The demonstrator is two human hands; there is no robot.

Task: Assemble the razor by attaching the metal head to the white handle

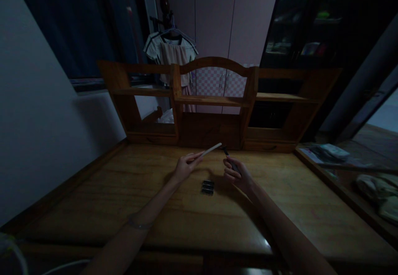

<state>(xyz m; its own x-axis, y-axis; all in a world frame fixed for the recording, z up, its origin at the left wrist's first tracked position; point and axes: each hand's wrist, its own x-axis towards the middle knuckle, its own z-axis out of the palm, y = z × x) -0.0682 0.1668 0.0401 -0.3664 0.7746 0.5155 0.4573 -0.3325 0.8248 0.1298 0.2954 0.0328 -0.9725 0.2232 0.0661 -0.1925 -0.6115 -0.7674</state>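
My left hand (184, 168) is closed around one end of a thin pale stick (211, 149) that points up and to the right. My right hand (236, 174) is closed on a slim dark handle (229, 159), perhaps a razor, whose tip almost meets the end of the pale stick above the wooden desk (130, 200). Between my hands, on the desk, lies a small dark ridged block (207, 187), touched by neither hand.
A wooden shelf unit (214, 100) stands along the desk's back edge. Clothes on a hanger (171, 55) hang behind it. Papers (326, 152) and cloth (377, 192) lie on a lower surface at the right. A white wall runs along the left.
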